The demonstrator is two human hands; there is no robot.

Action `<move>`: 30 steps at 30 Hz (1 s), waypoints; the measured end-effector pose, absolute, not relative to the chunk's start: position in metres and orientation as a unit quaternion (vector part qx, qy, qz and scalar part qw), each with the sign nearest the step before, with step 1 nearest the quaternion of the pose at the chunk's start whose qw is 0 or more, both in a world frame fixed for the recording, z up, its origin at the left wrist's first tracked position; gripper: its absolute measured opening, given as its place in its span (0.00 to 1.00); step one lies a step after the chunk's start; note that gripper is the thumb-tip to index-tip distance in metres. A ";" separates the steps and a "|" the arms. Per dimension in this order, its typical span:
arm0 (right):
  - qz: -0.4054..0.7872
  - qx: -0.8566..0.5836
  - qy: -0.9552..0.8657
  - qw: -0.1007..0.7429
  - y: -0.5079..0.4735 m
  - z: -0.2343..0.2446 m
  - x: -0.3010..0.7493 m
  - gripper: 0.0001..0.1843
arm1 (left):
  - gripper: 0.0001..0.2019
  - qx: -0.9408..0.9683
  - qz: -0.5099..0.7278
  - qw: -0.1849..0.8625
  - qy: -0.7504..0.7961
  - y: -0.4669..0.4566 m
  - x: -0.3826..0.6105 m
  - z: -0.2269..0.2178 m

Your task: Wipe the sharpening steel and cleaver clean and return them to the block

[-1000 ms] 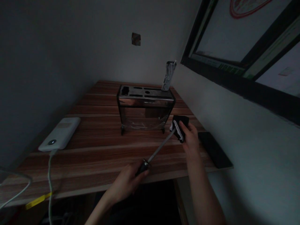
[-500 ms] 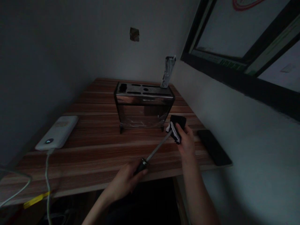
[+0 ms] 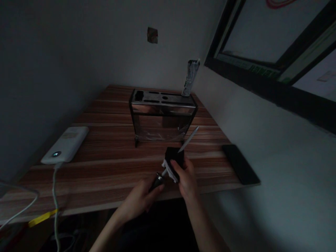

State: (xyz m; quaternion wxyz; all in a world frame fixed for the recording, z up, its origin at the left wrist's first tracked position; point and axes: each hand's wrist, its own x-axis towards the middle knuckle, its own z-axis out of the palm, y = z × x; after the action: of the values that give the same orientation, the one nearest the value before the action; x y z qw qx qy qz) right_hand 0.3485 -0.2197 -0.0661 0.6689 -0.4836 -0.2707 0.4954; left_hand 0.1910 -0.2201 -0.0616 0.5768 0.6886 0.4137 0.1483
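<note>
My left hand (image 3: pixel 143 198) is closed around the black handle of a sharpening steel (image 3: pixel 189 138). The grey rod points up and to the right, away from me. In my right hand (image 3: pixel 186 175) is a folded black cloth (image 3: pixel 174 154) with a white layer showing at its edge. The cloth is wrapped about the rod near the handle, and the rod's far end sticks out past it. Behind my hands stands a knife block (image 3: pixel 162 109) with a slotted metal top and a see-through front. Its far right corner has a grey-wrapped piece (image 3: pixel 190 77) sticking up.
A white power bank (image 3: pixel 65 145) with a cable (image 3: pixel 54 192) lies on the left of the striped wooden table (image 3: pixel 105 154). A yellow tag (image 3: pixel 42 218) hangs by the front edge. A black phone (image 3: pixel 240 164) lies at the right edge, beside the wall.
My right hand has slid the cloth down the rod toward the handle, leftward and nearer to me. The rod's tip now shows beyond the cloth. My left hand has barely moved.
</note>
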 end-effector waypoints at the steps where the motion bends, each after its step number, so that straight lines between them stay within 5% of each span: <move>1: 0.498 -0.485 -0.273 0.666 -0.224 -0.069 0.343 0.18 | 0.18 0.684 0.150 0.583 0.411 -0.220 0.191 -0.062; 30: 0.481 -0.489 -0.302 0.662 -0.233 -0.075 0.350 0.17 | 0.17 0.715 0.149 0.565 0.384 -0.218 0.192 -0.057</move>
State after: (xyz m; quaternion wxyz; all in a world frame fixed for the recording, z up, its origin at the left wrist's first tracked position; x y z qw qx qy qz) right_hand 0.3499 -0.2326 -0.0752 0.6622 -0.4886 -0.3025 0.4809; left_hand 0.1920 -0.2177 -0.0566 0.5654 0.7146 0.3841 0.1490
